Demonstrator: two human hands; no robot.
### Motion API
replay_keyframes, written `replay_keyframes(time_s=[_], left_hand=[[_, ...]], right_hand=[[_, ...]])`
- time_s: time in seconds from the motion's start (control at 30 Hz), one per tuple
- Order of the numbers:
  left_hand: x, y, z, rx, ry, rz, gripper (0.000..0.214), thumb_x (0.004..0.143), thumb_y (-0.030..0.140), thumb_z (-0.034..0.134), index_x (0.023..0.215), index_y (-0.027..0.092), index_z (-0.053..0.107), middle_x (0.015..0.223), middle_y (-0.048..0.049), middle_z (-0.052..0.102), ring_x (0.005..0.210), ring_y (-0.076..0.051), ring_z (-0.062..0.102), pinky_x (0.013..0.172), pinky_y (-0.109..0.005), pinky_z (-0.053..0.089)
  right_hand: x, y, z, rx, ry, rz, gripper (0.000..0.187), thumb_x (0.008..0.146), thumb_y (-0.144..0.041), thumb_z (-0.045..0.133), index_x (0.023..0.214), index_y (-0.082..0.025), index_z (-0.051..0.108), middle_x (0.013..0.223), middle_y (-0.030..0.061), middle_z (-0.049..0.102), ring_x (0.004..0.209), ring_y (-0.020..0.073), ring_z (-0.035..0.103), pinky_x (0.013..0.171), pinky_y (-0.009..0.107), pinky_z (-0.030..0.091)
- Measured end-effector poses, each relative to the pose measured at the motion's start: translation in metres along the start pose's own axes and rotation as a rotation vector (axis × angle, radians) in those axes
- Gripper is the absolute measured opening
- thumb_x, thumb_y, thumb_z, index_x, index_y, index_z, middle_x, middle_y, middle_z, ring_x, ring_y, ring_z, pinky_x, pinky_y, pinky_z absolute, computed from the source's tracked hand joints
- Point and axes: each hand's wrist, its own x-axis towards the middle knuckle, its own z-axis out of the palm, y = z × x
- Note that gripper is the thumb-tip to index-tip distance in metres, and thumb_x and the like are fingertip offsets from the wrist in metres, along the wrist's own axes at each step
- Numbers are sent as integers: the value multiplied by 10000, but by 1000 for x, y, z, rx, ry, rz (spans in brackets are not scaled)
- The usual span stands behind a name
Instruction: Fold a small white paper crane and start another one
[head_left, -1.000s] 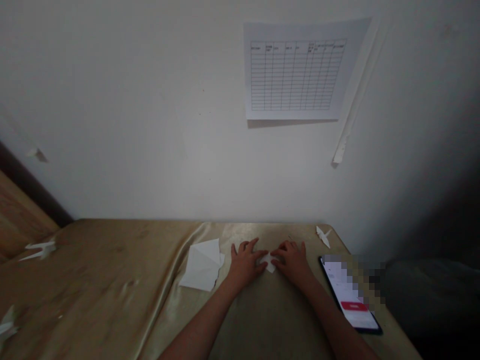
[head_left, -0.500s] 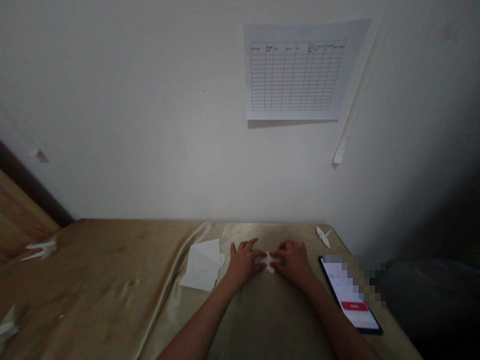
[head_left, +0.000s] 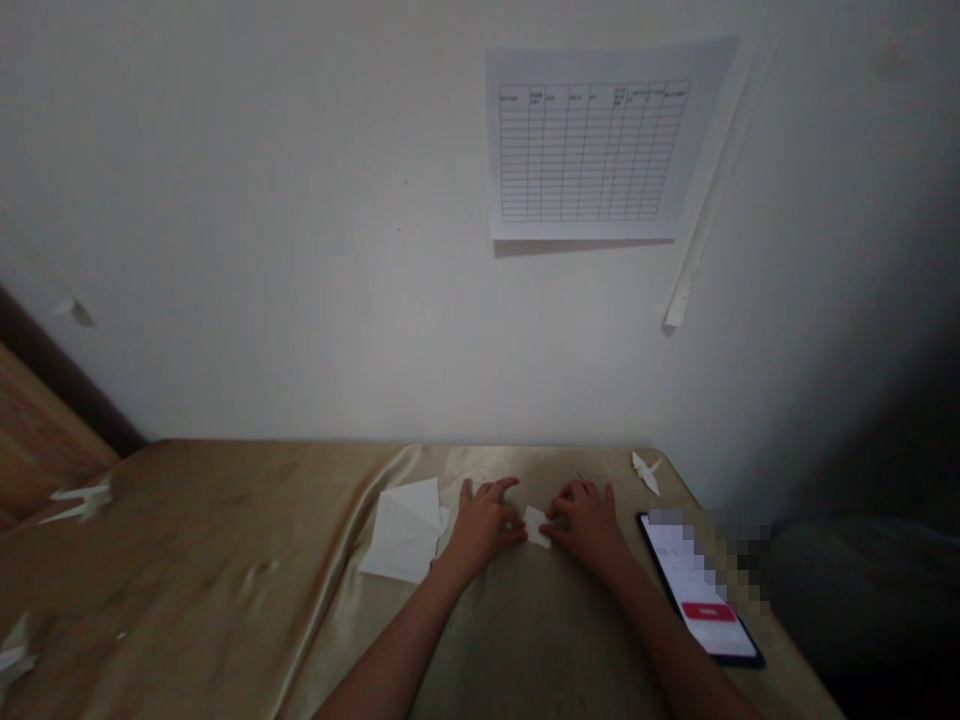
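Paper piece point(head_left: 535, 524), white, small and roughly four-sided with uneven edges, on the cloth-covered counter point(head_left: 525, 640) between the left hand point(head_left: 480, 525) and the right hand point(head_left: 589, 520). The right thumb and forefinger grasp its right edge; the left fingers curl inward at its left edge, and whether they grip it cannot be told. Counted: one such piece; one pile point(head_left: 405, 530) of larger white paper, creased on top, just beside the left forearm, its sheets too overlapped to number; three white folded figures, namely one at the far right corner point(head_left: 646, 474), one at the far left point(head_left: 88, 498) and one cut off by the left margin point(head_left: 16, 650); one phone point(head_left: 701, 600), its screen lit, near the right forearm; one printed chart point(head_left: 589, 150) on the wall point(head_left: 300, 250).
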Motion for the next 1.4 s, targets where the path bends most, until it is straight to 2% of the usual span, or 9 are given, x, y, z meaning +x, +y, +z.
replay_keyframes(time_s=[0.13,0.3,0.5,0.67,0.83,1.0,1.17,1.27,1.4], left_hand=[[0,1,1,-15,3,27,30,745,298,785,750,291,756,1477,37,499,1303,-299,475,1142,-698,32],[-1,1,-1,-33,-18,29,48,744,311,778,745,278,742,1490,38,481,1314,-308,460,1145,-695,25],[-2,-3,2,-46,6,27,102,767,314,764,865,310,738,1493,23,476,1286,-294,492,1134,-711,44],[0,-7,9,-11,72,24,178,835,279,704,984,373,729,1457,26,514,1294,-282,486,1123,-725,56],[0,-5,12,30,95,34,268,852,235,657,1052,403,717,1467,14,505,1310,-289,466,1116,-736,73],[0,3,13,28,111,23,195,852,267,641,1009,343,729,1451,-12,522,1311,-283,465,1138,-708,85],[3,3,17,15,124,0,154,898,369,600,977,326,725,1443,-3,525,1315,-272,456,1145,-693,112],[6,0,20,28,95,-9,172,881,385,638,1036,362,709,1462,6,503,1331,-280,439,1132,-706,137],[7,-1,20,61,55,-14,304,875,397,651,1175,451,654,1515,9,434,1361,-301,403,1119,-726,146]], right_hand=[[0,-1,0,-26,14,-1,239,809,-515,667,880,-294,724,1136,61,605,1254,298,430,1111,663,13],[-1,-1,2,-71,47,15,276,820,-531,649,809,-265,722,1104,63,616,1241,303,431,1112,665,-20],[-2,-2,4,-67,75,5,275,818,-524,651,791,-255,706,1086,61,626,1236,298,442,1121,661,-34],[-3,-6,6,-81,91,18,309,823,-526,626,882,-230,688,1116,89,620,1219,295,458,1135,646,-2],[-3,-7,6,-34,97,-2,328,819,-518,641,1065,-306,688,1166,73,613,1210,291,467,1131,648,28],[-2,-4,7,-13,96,-21,297,833,-504,640,1091,-370,706,1194,55,610,1238,285,446,1132,649,-12],[0,0,11,-18,72,-15,281,874,-460,602,1134,-400,692,1213,47,605,1261,281,428,1131,654,-16],[1,2,13,-19,67,-14,280,887,-434,589,1148,-402,685,1214,46,604,1266,280,424,1132,655,-2],[1,2,14,-18,53,-20,287,896,-423,577,1168,-426,668,1218,38,598,1263,274,429,1133,653,16]])
